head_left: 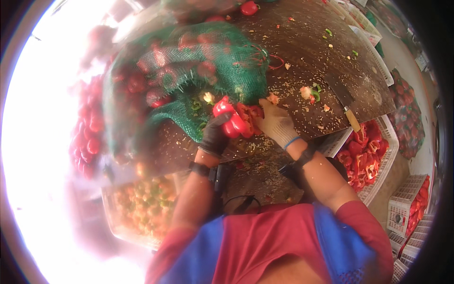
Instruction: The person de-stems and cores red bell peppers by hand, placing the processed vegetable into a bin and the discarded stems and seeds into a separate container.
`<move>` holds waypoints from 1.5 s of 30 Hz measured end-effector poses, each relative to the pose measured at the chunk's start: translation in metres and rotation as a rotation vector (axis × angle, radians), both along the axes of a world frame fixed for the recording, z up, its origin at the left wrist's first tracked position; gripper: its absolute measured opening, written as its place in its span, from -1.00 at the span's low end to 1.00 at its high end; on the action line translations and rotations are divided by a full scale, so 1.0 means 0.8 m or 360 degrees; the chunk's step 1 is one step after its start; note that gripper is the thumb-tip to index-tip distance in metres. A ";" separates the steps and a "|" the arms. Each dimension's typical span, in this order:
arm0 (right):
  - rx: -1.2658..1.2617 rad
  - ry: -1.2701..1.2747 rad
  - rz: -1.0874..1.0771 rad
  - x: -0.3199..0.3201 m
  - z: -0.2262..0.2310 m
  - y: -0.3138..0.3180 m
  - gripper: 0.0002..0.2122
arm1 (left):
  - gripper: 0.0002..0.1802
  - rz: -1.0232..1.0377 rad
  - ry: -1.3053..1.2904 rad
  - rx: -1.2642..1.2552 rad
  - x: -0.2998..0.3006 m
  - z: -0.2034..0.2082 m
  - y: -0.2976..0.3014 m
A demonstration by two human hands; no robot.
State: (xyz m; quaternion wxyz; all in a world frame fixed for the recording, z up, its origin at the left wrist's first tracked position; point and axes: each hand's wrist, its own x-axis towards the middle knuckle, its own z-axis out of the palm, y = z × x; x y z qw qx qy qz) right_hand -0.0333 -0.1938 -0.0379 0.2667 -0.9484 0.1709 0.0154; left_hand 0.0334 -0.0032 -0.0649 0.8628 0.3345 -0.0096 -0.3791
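A red bell pepper (232,122), split open with its ragged inside showing on the right, is held between my two hands over the near edge of the table. My left hand (215,136), in a dark glove, is closed around its left side. With a whitish knit glove on, my right hand (276,122) grips the torn right part; some of its fingers are hidden. Just beyond lies a green mesh bag (236,61) with whole red peppers inside. A pale pepper core (208,98) rests by the bag's mouth, and an orange scrap (273,98) by my right fingertips.
Seeds and scraps cover the brown table (302,52). A knife with a wooden handle (351,118) lies near its right edge. Below that edge, a white crate (390,154) holds opened red peppers. At lower left, a blurred pale bin (109,215) contains yellowish-green pieces.
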 end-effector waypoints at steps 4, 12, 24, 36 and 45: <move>0.1619 -0.0140 -0.0077 0.012 -0.046 -0.012 -0.64 | -0.47 0.0022 0.0000 -0.0132 0.001 -0.008 0.013; 0.2695 -0.0731 -0.0075 0.012 -0.030 -0.014 -0.80 | -0.22 0.0065 -0.0168 -0.0705 0.010 0.010 0.013; 0.1557 -0.0539 0.0336 -0.035 0.023 0.001 -0.03 | -0.43 0.0164 -0.2155 0.1383 -0.033 0.054 -0.012; 0.0258 -0.0646 -0.0456 -0.281 0.129 -0.218 -0.20 | -0.56 0.0214 -0.0182 0.0332 -0.020 0.048 0.011; -0.0236 -0.0279 -0.0285 -0.123 0.074 -0.221 -0.35 | -0.62 -0.0752 -0.1941 0.1877 -0.025 0.061 0.036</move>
